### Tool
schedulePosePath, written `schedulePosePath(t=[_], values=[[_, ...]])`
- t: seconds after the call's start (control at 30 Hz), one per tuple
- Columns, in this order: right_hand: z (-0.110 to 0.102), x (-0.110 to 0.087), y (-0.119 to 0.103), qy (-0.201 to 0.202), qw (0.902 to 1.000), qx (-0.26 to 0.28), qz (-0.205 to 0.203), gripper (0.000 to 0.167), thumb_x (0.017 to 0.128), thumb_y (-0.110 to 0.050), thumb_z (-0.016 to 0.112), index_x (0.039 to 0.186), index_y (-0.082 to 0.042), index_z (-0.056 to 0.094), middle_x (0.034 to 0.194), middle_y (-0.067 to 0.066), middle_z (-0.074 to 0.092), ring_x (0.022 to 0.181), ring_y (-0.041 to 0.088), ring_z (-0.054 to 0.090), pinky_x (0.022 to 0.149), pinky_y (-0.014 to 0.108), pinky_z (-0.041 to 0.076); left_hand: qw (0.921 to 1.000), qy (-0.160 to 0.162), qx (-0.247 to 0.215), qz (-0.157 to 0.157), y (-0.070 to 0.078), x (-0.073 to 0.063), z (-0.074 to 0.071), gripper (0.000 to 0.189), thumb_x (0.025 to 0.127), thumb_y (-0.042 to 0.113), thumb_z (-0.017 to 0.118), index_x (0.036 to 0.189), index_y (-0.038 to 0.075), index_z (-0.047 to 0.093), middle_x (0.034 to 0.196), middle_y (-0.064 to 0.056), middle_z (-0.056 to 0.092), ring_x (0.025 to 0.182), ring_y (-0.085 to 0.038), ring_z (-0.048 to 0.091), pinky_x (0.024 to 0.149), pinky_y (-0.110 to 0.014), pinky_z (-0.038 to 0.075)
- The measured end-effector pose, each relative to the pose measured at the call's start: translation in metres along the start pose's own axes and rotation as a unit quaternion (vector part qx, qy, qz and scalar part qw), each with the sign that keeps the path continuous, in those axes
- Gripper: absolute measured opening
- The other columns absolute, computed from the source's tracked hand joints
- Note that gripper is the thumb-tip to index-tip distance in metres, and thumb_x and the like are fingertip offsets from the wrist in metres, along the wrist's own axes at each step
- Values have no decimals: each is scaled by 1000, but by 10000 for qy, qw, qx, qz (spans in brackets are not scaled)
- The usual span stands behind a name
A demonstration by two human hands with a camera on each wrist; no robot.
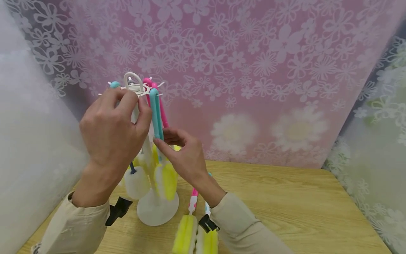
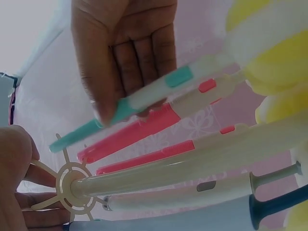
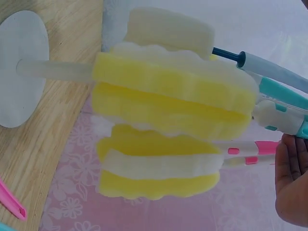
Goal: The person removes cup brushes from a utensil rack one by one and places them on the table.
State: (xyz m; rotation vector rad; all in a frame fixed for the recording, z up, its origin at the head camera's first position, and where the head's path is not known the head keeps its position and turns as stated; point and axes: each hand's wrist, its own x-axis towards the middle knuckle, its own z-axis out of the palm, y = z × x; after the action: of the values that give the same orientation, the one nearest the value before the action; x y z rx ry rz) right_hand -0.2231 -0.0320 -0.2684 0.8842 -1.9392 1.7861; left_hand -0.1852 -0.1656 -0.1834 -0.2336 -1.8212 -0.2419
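Observation:
A white stand (image 1: 158,211) with a round base, a pole and a ring of hooks (image 2: 61,185) carries several sponge bottle brushes. My left hand (image 1: 112,125) is at the top, its curled fingers gripping the hook ring. Lower on the right side, my right hand (image 1: 187,155) pinches the handle of a teal bottle brush (image 1: 155,111) between thumb and fingers. That handle's tip lies right at a hook, and its yellow-and-white sponge head (image 3: 175,96) points down. Pink-handled brushes (image 2: 130,134) hang just behind it. A white sponge brush (image 1: 137,182) with a dark stem hangs on the left.
Two more sponge brushes, one pink-handled (image 1: 185,233) and one beside it (image 1: 210,241), lie on the wooden table (image 1: 285,208) near the front, below my right forearm. A pink flowered curtain (image 1: 241,70) stands behind the table, with pale curtains at both sides.

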Motion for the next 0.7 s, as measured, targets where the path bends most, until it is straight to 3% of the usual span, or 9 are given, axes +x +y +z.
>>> schedulePosePath(t=[0.33,0.7], values=[[-20,-2,-8,130,9986,516,-70,22,86,-13,71,105,-2,67,90,5,68,80,17,65,75,33,55,10000,-39,32,-18,1,0,-1,36,95,27,44,84,-1,64,84,-16,61,63,-35,54,53,-46,44],[-71,-9,4,636,9974,-297,-144,20,84,-13,73,101,-3,67,87,5,68,79,17,64,74,33,55,10000,52,-22,-82,3,0,0,36,95,27,42,84,1,65,84,-16,61,64,-35,55,52,-46,41]])
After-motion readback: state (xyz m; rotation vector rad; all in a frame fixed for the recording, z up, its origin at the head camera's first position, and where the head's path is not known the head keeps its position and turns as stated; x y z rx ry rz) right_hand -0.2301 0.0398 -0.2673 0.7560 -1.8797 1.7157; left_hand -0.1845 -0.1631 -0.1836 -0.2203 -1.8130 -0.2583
